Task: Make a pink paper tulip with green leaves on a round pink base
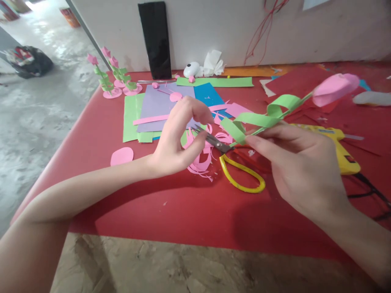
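Observation:
Between thumb and fingers, my right hand (297, 156) grips the stem of a paper flower (334, 89), its pink bud pointing up to the right. A green paper strip (259, 119) curls around the stem. To the left, my left hand (183, 138) hovers with thumb and fingers curved apart and nothing between them. Below and between the hands lie scissors (241, 173) with one yellow and one red handle loop. Pink paper scraps (200, 160) are heaped beside the blades. A rounded pink paper piece (122, 156) rests near my left forearm.
Three small paper flowers (106, 85) stand on pink bases at the far left corner. A yellow glue gun (348, 156) with a black cord lies behind my right hand. Coloured sheets (152, 106) cover the middle, and a black panel (155, 40) leans on the wall.

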Demonstrator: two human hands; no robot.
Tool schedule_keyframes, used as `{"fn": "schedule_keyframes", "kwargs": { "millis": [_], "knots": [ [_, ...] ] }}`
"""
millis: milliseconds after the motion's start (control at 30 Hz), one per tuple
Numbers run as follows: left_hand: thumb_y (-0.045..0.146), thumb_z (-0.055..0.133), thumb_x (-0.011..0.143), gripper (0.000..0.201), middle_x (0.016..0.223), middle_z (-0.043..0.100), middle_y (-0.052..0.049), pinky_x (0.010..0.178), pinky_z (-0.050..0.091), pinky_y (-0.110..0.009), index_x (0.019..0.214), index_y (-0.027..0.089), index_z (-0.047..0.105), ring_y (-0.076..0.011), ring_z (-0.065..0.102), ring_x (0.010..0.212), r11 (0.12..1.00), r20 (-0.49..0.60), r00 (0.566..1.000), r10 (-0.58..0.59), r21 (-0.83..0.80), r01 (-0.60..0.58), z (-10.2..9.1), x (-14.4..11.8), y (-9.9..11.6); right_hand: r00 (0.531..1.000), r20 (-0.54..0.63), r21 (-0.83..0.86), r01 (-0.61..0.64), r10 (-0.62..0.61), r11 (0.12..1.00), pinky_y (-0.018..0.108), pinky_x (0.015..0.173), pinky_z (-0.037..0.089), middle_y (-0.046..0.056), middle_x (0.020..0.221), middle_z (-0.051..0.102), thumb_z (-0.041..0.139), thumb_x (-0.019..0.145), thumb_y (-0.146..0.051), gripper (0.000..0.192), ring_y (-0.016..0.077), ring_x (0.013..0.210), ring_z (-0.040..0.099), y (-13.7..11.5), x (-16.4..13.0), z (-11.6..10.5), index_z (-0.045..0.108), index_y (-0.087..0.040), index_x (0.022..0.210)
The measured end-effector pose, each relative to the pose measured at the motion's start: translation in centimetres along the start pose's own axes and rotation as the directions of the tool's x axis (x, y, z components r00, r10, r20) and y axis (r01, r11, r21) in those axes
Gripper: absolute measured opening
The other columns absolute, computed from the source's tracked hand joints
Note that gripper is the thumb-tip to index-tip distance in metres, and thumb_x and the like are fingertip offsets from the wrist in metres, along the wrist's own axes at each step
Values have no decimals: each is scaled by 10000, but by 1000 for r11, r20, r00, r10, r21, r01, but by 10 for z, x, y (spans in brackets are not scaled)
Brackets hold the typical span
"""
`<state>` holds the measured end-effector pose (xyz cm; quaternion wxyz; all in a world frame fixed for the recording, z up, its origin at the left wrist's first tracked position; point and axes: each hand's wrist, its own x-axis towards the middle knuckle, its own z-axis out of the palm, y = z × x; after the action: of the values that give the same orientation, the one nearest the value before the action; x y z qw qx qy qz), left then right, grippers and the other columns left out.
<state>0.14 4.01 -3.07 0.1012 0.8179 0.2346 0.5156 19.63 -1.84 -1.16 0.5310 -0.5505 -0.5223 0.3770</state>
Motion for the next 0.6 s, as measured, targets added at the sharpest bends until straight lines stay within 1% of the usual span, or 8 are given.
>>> {"fn": "schedule_keyframes", "kwargs": {
  "millis": [100, 233, 333, 400, 500, 600],
  "knots": [
    [318, 524, 881, 76, 846, 644, -37, 759, 494, -370, 895, 244, 522, -165, 587, 802, 998, 68, 996, -59, 18, 58, 0, 2, 12, 998, 26, -57, 63, -61, 996, 214, 604, 396, -12, 714, 587, 746, 727, -379, 179, 52, 644, 500, 0, -2, 0, 729, -203, 754],
    [297, 608, 850, 128, 941, 693, -30, 822, 531, -365, 955, 229, 579, -164, 636, 887, 993, 59, 993, -102, -49, 105, 2, 2, 22, 987, 11, -142, 163, -163, 976, 216, 581, 388, -18, 681, 566, 745, 734, -340, 133, 51, 620, 485, -4, -3, 2, 726, -208, 727],
    [288, 628, 843, 175, 1034, 717, -34, 911, 531, -369, 1001, 214, 617, -163, 655, 981, 976, 109, 976, -189, -91, 199, 3, 1, 23, 975, 23, -182, 219, -219, 958, 191, 597, 442, -32, 758, 636, 738, 735, -285, 56, 48, 660, 544, -8, -6, 3, 734, -231, 748],
    [302, 639, 838, 183, 1058, 728, -40, 954, 518, -368, 992, 204, 641, -163, 658, 1016, 962, 146, 961, -236, -102, 252, 3, 0, 23, 967, 50, -196, 253, -249, 947, 179, 672, 490, -45, 808, 665, 718, 754, -271, 30, 46, 714, 585, -10, -7, 3, 733, -246, 757],
    [333, 664, 819, 203, 1026, 744, -40, 943, 521, -362, 970, 197, 664, -158, 671, 974, 944, 187, 941, -282, -124, 307, 3, 0, 24, 966, 80, -212, 256, -244, 943, 199, 766, 521, -49, 831, 673, 707, 767, -296, 46, 59, 756, 610, -10, -8, 2, 722, -259, 746],
    [363, 694, 790, 248, 989, 750, -44, 914, 534, -362, 968, 192, 677, -158, 673, 930, 929, 214, 927, -308, -143, 342, 4, -1, 25, 969, 109, -214, 242, -223, 946, 238, 779, 526, -38, 836, 670, 705, 770, -314, 56, 89, 780, 624, -9, -8, 2, 715, -265, 746]
  ]
}}
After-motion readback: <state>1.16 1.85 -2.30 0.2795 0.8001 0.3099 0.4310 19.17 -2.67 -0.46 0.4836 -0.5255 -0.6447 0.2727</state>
